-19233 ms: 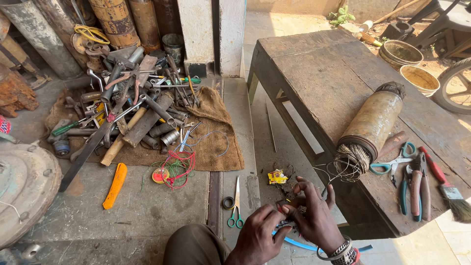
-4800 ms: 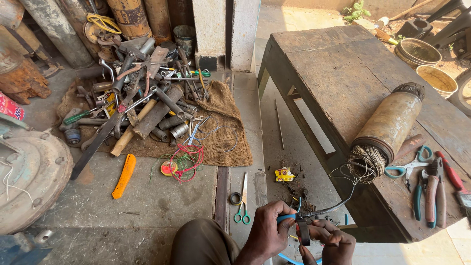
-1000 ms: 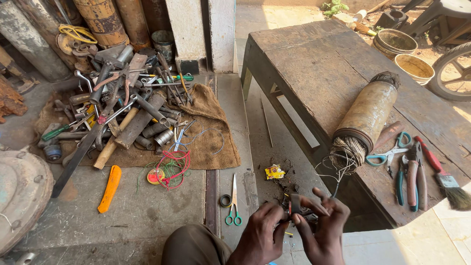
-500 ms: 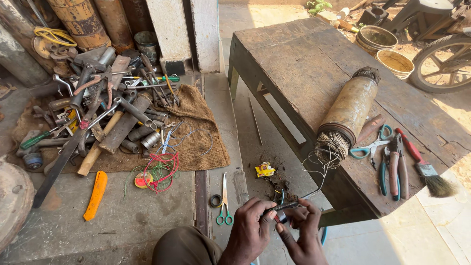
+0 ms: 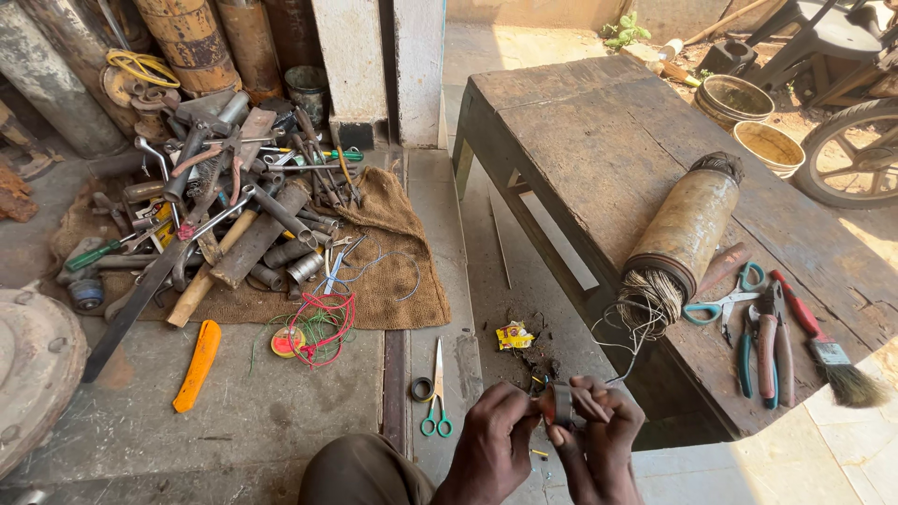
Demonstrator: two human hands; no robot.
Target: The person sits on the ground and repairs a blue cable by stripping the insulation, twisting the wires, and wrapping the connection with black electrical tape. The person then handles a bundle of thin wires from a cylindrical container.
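Left hand (image 5: 491, 440) and right hand (image 5: 599, 444) both closed around small round part (image 5: 561, 404), low centre, above floor beside bench (image 5: 599, 159). Thin wire (image 5: 622, 360) leading to part. Better: keep wire taut, grip steady, fingers clear.

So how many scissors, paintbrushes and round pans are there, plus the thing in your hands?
Scissors: 2 (green-handled pair on the floor, teal-handled pair on the bench)
Paintbrush: 1
Round pans: 2 (far pan, near pan)
Small grey ring, pinched between left hand and right hand: 1
Total: 6
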